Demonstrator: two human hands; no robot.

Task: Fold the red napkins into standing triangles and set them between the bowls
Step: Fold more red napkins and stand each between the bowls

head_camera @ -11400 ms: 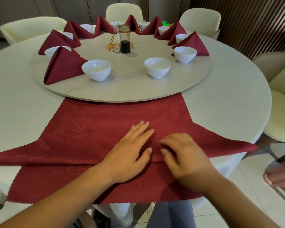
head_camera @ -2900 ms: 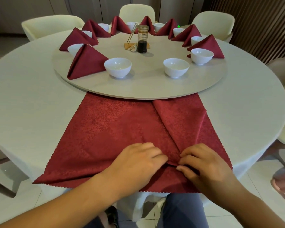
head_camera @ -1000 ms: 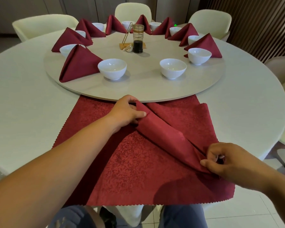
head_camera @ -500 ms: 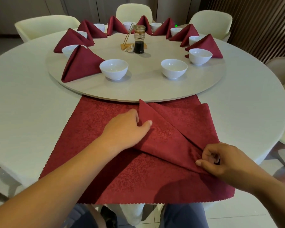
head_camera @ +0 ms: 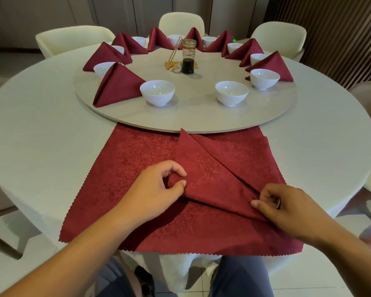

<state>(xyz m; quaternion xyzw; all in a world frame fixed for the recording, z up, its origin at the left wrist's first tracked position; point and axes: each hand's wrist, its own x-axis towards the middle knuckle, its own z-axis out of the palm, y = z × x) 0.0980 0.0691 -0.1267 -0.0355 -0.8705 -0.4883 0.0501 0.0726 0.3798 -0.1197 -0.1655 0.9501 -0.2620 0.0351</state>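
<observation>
Red napkin pinched between both hands

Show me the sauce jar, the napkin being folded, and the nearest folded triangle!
sauce jar (head_camera: 188, 65): head view, dark lower half.
napkin being folded (head_camera: 129, 159): head view, flat left part.
nearest folded triangle (head_camera: 118, 86): head view, front face.

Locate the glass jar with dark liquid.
Head view, upper centre: the glass jar stands upright near the middle of the turntable, just right of a thin gold utensil.
</observation>
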